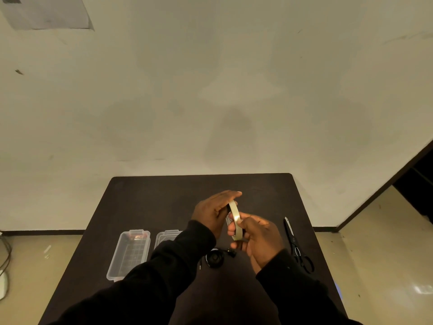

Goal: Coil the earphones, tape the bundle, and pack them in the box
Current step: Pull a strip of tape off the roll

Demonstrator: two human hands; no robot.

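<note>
Both hands hold the tape roll (234,219) upright above the dark table (145,202): the left hand (212,213) lies along the roll's far side with fingers fairly straight and the thumb tucked behind it, while the right hand (254,238) curls round the near rim, its fingertips (234,232) pinching at the edge — probably hunting for the loose end. The coiled earphones (214,259) lie on the table just below the roll, not yet taped. The open box (128,252) sits to the left of the roll with its lid (167,236) between them, and the scissors (296,245) lie to the right. To do this well, steady the roll with 1 hand, lift the end with a nail and pull only a short strip — long ones fold back and stick to themselves.
</note>
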